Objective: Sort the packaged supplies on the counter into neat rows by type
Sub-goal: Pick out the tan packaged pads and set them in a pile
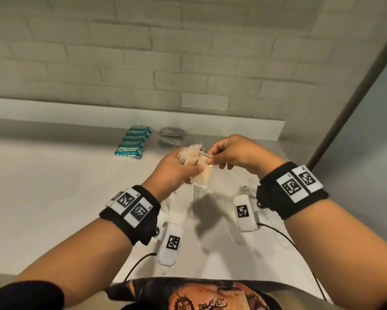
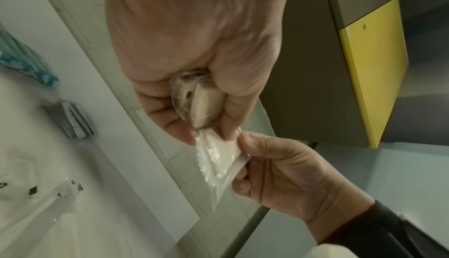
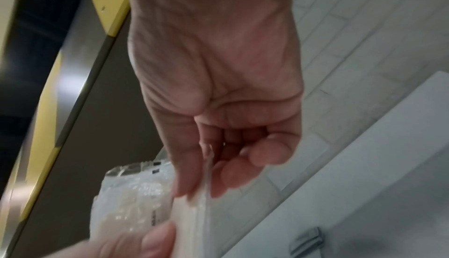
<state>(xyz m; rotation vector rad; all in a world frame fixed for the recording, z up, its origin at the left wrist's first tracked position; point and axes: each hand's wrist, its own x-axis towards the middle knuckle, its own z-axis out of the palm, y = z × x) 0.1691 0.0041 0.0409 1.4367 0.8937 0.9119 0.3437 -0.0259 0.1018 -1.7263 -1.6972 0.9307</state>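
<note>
Above the white counter (image 1: 53, 186) my left hand (image 1: 176, 171) grips a stack of clear packets with beige pads (image 1: 202, 173) inside. My right hand (image 1: 228, 153) pinches the top edge of one packet of that stack between thumb and fingers. In the left wrist view the held packets (image 2: 201, 106) sit in the curled left fingers, and one clear packet (image 2: 218, 158) hangs down into the right hand (image 2: 279, 170). In the right wrist view the packet edge (image 3: 206, 175) runs between the right fingers (image 3: 230, 174). A row of teal-and-white packs (image 1: 133, 140) and a row of grey packs (image 1: 172, 136) lie at the back.
Several clear packets (image 1: 199, 204) lie loose on the counter under my hands. A white upstand (image 1: 232, 124) and a brick wall (image 1: 143, 52) close the back. A dark post (image 1: 349, 92) rises at the right. The counter's front edge (image 1: 143, 276) is near my body.
</note>
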